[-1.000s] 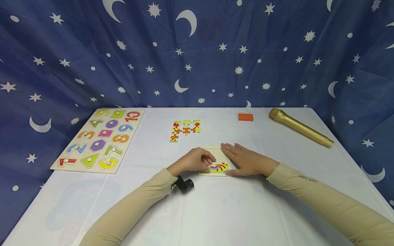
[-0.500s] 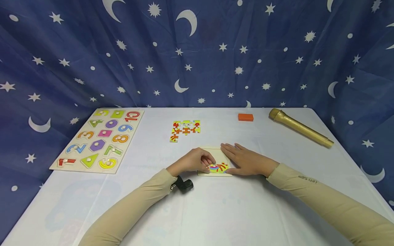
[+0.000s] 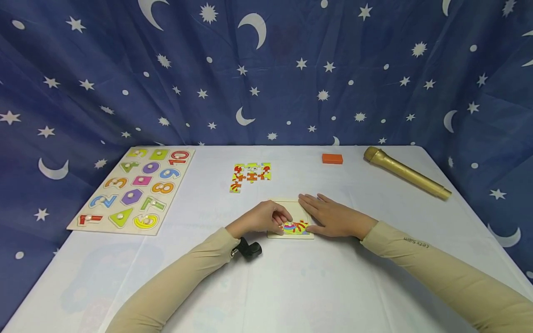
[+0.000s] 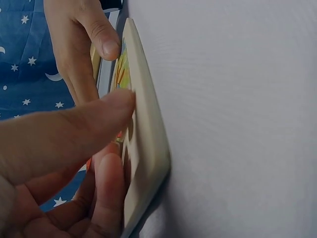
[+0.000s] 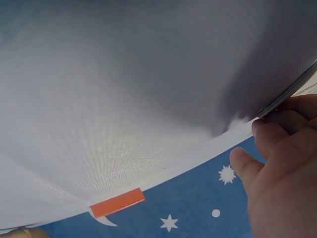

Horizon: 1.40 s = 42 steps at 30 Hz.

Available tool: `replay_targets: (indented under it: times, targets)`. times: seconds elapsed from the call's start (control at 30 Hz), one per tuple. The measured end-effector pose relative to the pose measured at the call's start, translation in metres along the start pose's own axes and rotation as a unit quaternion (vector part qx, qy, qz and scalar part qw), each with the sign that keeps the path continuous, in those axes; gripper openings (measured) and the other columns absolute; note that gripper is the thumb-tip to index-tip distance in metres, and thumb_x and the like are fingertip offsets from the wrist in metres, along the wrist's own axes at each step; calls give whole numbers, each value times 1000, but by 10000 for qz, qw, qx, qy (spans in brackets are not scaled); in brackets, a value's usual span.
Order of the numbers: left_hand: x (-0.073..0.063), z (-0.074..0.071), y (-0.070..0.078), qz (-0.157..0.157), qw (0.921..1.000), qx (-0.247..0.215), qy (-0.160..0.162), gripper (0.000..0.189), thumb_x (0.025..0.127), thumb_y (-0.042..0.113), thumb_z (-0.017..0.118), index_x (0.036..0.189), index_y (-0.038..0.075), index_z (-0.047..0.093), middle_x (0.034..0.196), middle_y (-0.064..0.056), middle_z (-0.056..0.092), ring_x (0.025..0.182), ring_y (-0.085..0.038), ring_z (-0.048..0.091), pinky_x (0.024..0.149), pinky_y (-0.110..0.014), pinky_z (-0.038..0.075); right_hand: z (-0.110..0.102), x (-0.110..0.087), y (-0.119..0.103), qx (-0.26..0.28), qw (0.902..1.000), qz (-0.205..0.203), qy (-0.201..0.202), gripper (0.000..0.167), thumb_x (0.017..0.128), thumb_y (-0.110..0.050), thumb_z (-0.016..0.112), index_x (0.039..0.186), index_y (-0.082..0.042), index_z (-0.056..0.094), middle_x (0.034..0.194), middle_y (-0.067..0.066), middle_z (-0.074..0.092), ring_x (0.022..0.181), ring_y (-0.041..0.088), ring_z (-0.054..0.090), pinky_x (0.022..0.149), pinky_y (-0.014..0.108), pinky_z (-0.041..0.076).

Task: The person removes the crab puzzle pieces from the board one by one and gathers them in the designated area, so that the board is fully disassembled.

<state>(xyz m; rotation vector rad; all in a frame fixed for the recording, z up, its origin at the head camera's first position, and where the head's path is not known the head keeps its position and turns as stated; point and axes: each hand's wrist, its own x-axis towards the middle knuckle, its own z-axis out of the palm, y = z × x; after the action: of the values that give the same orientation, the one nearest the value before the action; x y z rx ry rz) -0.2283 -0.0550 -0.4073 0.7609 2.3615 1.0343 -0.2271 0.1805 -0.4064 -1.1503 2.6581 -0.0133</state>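
A small wooden puzzle tray lies flat between the hands, with colourful jigsaw pieces along its near side. My left hand bends over the tray's near left corner, its thumb and fingertips at a rainbow-patterned puzzle piece. Seen from the left wrist, the thumb reaches the tray's edge while the other fingers curl beneath it in view, covering part of the piece. My right hand rests with extended fingers along the tray's right edge, thumb near the lower right pieces.
Several joined jigsaw pieces lie beyond the tray. A number-and-shape peg board is on the left. At the back right are an orange block and a gold microphone. A starry blue curtain borders the table.
The rainbow-patterned piece shows slightly shifted under the left fingertips. The right thumb has moved up a little along the tray's edge. Both arms stay nearly still.
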Motion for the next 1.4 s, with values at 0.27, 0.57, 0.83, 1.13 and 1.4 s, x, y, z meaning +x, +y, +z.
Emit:
replay_targets:
  times: [0.27,0.57,0.83,1.13,1.4]
  targets:
    - [2,0,-1,-52,10000,59,-47,27,73,2,78,99,6,72,81,-2,63,70,-3,52,64,-12,46,-1,0,-1,86,10000,-3,-16,80,93,-51,48,150,-3,17,158,11,16,145,27,19,116,50,18]
    - [0,-1,1,-48,9999,-143,-69,28,72,-1,77,98,6,70,80,-1,59,70,-5,50,64,-14,46,0,0,0,-10,10000,-53,39,80,93,-51,47,150,-3,17,158,11,16,145,27,19,116,49,19]
    - [-1,1,0,98,9999,-94,38,29,72,1,79,99,6,70,79,0,60,69,-4,52,63,-13,46,1,0,0,-28,10000,-64,69,79,94,-49,47,149,-2,17,158,12,17,145,27,20,116,49,18]
    - [-2,3,1,190,9998,3,112,31,71,1,79,100,5,70,80,-3,61,66,-2,53,62,-12,47,2,1,2,-12,9999,-104,64,79,94,-50,46,149,-2,17,157,12,16,145,27,19,116,49,18]
    - [-3,3,-1,108,9997,20,214,31,71,3,79,101,6,71,80,-2,65,67,-2,54,62,-12,47,2,0,1,-40,9999,-121,70,79,94,-50,46,149,-2,18,157,12,17,145,27,20,116,49,19]
